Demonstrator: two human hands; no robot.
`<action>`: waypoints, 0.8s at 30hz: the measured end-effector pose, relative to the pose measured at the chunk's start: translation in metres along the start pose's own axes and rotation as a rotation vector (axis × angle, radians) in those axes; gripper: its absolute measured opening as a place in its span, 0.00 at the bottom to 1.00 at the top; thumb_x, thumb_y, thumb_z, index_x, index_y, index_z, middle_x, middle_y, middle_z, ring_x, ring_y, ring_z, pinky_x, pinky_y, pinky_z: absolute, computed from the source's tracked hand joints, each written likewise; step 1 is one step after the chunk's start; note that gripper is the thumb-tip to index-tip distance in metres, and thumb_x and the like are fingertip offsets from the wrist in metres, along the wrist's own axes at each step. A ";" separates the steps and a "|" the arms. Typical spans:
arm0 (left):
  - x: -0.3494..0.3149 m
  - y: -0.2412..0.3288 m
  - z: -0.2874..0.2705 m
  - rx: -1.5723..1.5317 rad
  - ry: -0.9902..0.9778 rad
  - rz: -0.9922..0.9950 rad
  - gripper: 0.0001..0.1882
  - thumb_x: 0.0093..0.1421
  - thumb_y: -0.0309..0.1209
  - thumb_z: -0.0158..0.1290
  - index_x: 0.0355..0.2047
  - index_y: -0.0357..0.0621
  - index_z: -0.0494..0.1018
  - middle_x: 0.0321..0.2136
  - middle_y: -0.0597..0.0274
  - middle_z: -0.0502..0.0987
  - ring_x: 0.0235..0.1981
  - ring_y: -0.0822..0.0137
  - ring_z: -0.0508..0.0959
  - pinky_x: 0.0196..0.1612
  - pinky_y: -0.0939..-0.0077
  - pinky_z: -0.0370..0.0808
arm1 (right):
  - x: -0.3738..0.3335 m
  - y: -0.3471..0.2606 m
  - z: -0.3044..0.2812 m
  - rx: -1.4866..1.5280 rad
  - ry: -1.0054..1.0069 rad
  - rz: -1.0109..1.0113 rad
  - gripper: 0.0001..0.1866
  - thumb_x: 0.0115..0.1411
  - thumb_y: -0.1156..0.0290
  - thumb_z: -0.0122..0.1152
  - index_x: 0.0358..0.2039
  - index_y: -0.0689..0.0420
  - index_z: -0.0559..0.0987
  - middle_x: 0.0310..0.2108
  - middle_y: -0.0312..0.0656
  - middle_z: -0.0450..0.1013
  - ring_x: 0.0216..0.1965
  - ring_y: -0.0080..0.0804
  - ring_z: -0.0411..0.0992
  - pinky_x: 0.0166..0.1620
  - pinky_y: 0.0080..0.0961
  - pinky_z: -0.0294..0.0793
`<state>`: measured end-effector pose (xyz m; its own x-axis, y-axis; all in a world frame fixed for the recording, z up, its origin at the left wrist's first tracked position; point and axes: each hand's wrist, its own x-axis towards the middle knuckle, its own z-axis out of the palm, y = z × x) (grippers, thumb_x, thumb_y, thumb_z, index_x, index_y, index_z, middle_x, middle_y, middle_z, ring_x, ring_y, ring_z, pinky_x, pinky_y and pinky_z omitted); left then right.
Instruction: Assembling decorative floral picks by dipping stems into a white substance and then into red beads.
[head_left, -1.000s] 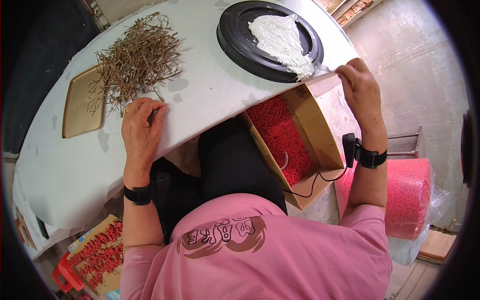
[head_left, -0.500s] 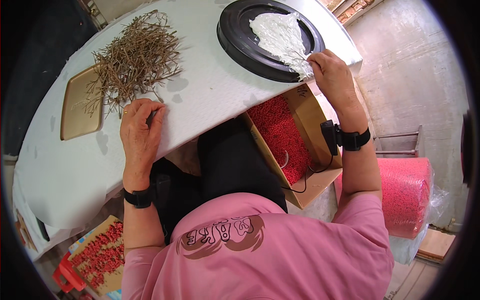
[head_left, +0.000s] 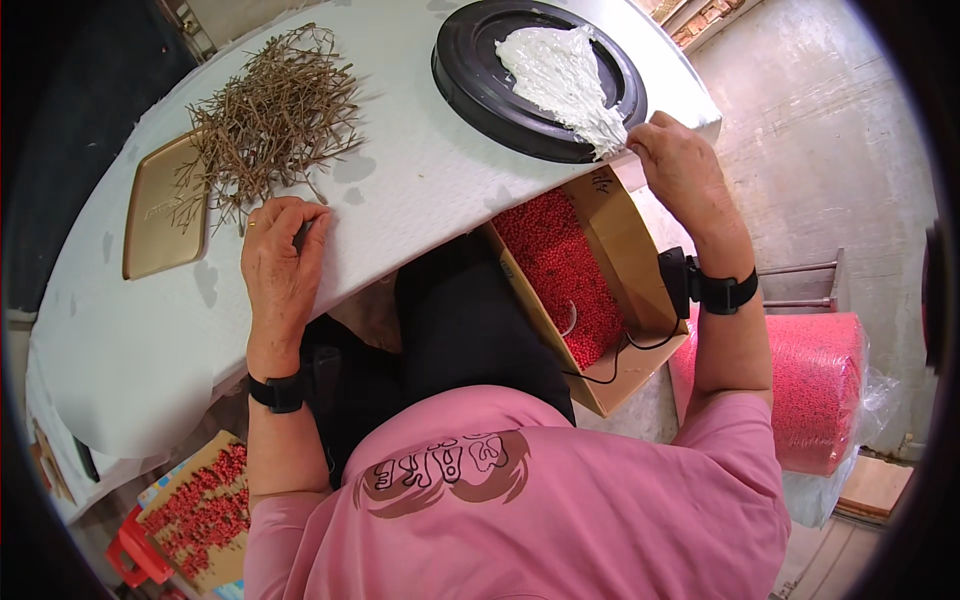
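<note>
My right hand [head_left: 688, 178] is at the right rim of a round black lid [head_left: 470, 95], its thumb and fingertips pinched on a thin twig that hardly shows against the white paste [head_left: 560, 75]. The paste is spread over the lid and drawn out toward my fingers. My left hand [head_left: 280, 262] rests at the table's near edge, fingers curled in toward the thumb; whatever they may hold is hidden. Just beyond it lies a tangled heap of brown twigs [head_left: 275, 115], partly over a gold tray [head_left: 160, 215].
A cardboard box [head_left: 635, 265] of small red berries [head_left: 560, 270] stands below the table edge, by my lap. Berry-tipped pieces [head_left: 200, 510] lie on cardboard at lower left, near a red stool [head_left: 140, 550]. A plastic-wrapped red bundle [head_left: 810, 390] stands right.
My right hand has moved a little right and down, off the lid's paste to its rim. My left hand has stayed in place.
</note>
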<state>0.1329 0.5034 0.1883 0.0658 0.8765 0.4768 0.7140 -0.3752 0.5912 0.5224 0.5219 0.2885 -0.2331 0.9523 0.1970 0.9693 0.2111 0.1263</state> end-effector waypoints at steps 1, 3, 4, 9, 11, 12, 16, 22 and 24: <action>0.000 0.001 0.000 -0.001 -0.003 -0.006 0.03 0.55 0.24 0.59 0.31 0.40 0.78 0.32 0.61 0.76 0.34 0.61 0.73 0.39 0.71 0.71 | -0.003 0.002 -0.002 -0.005 -0.006 0.010 0.07 0.61 0.75 0.54 0.34 0.61 0.80 0.33 0.49 0.73 0.36 0.49 0.74 0.41 0.38 0.74; 0.000 0.002 -0.001 -0.001 -0.011 -0.018 0.03 0.55 0.24 0.59 0.31 0.40 0.78 0.32 0.61 0.76 0.34 0.61 0.74 0.39 0.71 0.71 | -0.010 0.007 -0.004 0.000 0.019 0.030 0.07 0.61 0.75 0.54 0.34 0.61 0.80 0.33 0.48 0.73 0.35 0.48 0.74 0.40 0.37 0.74; 0.000 0.002 -0.001 0.000 -0.009 -0.016 0.03 0.55 0.24 0.59 0.31 0.40 0.78 0.32 0.61 0.76 0.34 0.61 0.74 0.39 0.71 0.71 | -0.013 0.011 -0.005 0.006 0.041 0.050 0.07 0.61 0.74 0.55 0.34 0.61 0.80 0.33 0.48 0.73 0.35 0.47 0.74 0.40 0.37 0.74; -0.001 0.000 0.001 0.009 0.020 0.003 0.04 0.54 0.24 0.59 0.31 0.41 0.78 0.31 0.61 0.76 0.34 0.61 0.74 0.39 0.71 0.71 | -0.018 0.020 -0.013 0.113 0.156 0.155 0.06 0.61 0.74 0.57 0.34 0.60 0.80 0.33 0.46 0.73 0.32 0.41 0.75 0.35 0.33 0.75; -0.001 -0.001 0.001 0.024 0.023 0.018 0.04 0.54 0.24 0.60 0.31 0.41 0.78 0.31 0.61 0.76 0.34 0.61 0.74 0.39 0.71 0.71 | -0.012 0.014 -0.011 0.221 0.271 0.183 0.05 0.61 0.74 0.57 0.35 0.60 0.80 0.33 0.46 0.73 0.32 0.40 0.75 0.34 0.32 0.75; -0.002 -0.001 0.000 0.030 0.024 0.017 0.04 0.54 0.24 0.60 0.31 0.41 0.78 0.31 0.61 0.76 0.34 0.61 0.74 0.39 0.71 0.71 | -0.007 0.007 -0.009 0.327 0.384 0.210 0.05 0.61 0.75 0.58 0.35 0.60 0.80 0.33 0.45 0.73 0.31 0.39 0.75 0.33 0.31 0.75; -0.001 0.000 0.002 0.007 0.014 -0.003 0.04 0.53 0.24 0.60 0.31 0.41 0.78 0.31 0.61 0.76 0.34 0.60 0.74 0.39 0.70 0.71 | 0.013 0.004 0.018 0.210 0.654 0.073 0.05 0.59 0.77 0.59 0.36 0.59 0.80 0.33 0.44 0.73 0.30 0.39 0.75 0.32 0.31 0.75; 0.000 0.000 0.000 0.001 0.003 0.002 0.04 0.53 0.23 0.60 0.31 0.41 0.78 0.31 0.61 0.76 0.34 0.61 0.74 0.39 0.71 0.71 | -0.003 -0.003 0.044 0.139 0.562 -0.064 0.06 0.58 0.79 0.59 0.37 0.59 0.79 0.33 0.44 0.72 0.31 0.41 0.74 0.33 0.31 0.74; -0.001 0.001 0.000 0.001 -0.010 0.003 0.04 0.53 0.23 0.60 0.31 0.41 0.78 0.31 0.61 0.76 0.34 0.61 0.74 0.39 0.71 0.71 | -0.013 -0.004 0.044 0.197 0.503 -0.087 0.06 0.58 0.79 0.59 0.36 0.59 0.79 0.33 0.44 0.72 0.31 0.41 0.74 0.34 0.31 0.74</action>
<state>0.1333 0.5024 0.1884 0.0747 0.8782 0.4725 0.7146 -0.3776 0.5889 0.5252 0.5185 0.2431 -0.2755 0.7166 0.6408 0.9298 0.3679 -0.0116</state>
